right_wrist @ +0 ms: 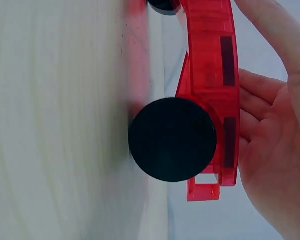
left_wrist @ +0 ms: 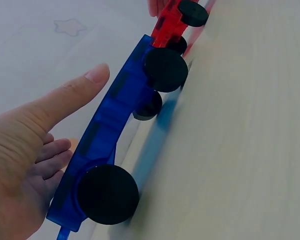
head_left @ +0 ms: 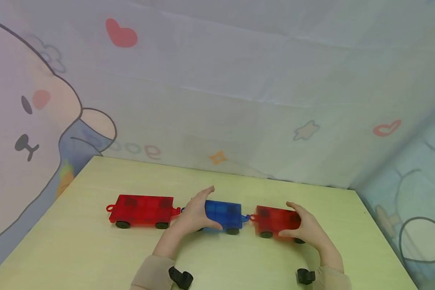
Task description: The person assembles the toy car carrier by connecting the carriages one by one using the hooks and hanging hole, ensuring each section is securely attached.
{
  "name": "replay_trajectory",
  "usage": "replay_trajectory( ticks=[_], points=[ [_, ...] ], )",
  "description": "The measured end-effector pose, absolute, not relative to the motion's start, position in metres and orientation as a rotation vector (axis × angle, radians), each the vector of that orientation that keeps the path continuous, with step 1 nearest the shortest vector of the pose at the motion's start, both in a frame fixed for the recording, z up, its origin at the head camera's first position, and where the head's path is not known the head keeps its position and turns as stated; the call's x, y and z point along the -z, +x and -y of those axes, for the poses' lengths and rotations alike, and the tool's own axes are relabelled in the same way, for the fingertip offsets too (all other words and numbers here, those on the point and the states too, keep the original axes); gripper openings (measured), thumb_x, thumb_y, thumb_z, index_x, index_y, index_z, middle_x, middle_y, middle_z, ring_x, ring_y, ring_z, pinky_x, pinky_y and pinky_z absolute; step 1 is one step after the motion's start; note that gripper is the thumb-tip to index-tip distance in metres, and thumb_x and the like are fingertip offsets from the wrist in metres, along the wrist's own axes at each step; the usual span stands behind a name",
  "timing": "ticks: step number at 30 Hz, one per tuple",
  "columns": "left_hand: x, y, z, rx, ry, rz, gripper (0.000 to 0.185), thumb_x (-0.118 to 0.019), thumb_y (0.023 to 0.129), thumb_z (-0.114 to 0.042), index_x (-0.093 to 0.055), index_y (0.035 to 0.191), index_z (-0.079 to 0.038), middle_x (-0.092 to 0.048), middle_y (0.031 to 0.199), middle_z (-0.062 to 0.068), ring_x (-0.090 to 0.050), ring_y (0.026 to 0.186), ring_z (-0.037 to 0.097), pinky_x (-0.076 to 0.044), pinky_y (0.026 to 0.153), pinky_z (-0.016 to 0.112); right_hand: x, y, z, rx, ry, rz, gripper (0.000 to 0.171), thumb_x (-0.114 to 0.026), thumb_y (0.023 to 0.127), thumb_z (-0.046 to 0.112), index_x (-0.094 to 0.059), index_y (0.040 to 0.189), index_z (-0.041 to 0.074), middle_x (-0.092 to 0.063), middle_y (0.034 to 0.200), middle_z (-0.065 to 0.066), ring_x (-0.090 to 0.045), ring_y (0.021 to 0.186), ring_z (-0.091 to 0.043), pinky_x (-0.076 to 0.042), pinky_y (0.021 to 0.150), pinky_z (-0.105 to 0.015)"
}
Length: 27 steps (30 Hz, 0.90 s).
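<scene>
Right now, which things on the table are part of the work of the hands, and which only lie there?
In hand:
- blue car, held by the left hand
- small red car, held by the right hand

Lying about:
- long red car, untouched, its coupling at the blue car's end
- table

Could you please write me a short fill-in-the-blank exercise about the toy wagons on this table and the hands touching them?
1. The left hand grips the ___ wagon in the middle of the row.
2. The right hand holds a short red wagon at the ___ end of the row.
3. The long red wagon at the far left is touched by ___ hand.
4. Each wagon's wheels are coloured ___.

Missing words: blue; right; neither; black
</scene>
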State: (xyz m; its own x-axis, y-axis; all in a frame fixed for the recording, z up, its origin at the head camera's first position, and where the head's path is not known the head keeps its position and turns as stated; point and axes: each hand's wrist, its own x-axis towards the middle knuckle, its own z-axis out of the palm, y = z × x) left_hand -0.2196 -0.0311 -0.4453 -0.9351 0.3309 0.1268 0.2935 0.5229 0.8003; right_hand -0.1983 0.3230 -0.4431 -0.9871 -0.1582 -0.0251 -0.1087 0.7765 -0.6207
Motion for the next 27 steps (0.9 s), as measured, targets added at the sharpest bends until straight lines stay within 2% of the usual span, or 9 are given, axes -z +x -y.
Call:
replay_trajectory(
  ticks=[6, 15, 27],
  points=[
    [0.4448, -0.2197, 0.0309, -1.326, 0.567, -2.750, 0.111, -0.093, 0.059, -0.033, -0.033, 0.150, -0.011, -0.041, 0.150, 0.008, -0.035, 0.139, 0.035, -0.035, 0.106, 0.061, 0.4455, -0.1967, -0.3272, 1.041, -0.229, -2.867, 0.097, -0.085, 0.069, 0.040, -0.037, 0.145, 0.004, -0.041, 0.146, -0.019, -0.042, 0.127, -0.037, -0.042, 0.101, -0.055],
    [0.4475, -0.2203, 0.0289, -1.300, 0.589, -2.756, 0.104, -0.091, 0.062, -0.033, -0.036, 0.147, -0.007, -0.047, 0.146, 0.010, -0.039, 0.136, 0.035, -0.042, 0.102, 0.059, 0.4485, -0.1972, -0.3310, 1.045, -0.267, -2.843, 0.099, -0.086, 0.068, 0.037, -0.035, 0.146, 0.004, -0.035, 0.150, -0.022, -0.033, 0.135, -0.042, -0.036, 0.106, -0.059],
    [0.4460, -0.2190, 0.0216, -1.279, 0.629, -2.704, 0.101, -0.087, 0.069, -0.034, -0.032, 0.150, -0.008, -0.040, 0.151, 0.011, -0.038, 0.138, 0.033, -0.040, 0.106, 0.055, 0.4518, -0.1986, -0.3276, 1.031, -0.298, -2.853, 0.097, -0.087, 0.068, 0.037, -0.039, 0.145, 0.004, -0.033, 0.151, -0.024, -0.033, 0.135, -0.044, -0.037, 0.104, -0.057]
  ],
)
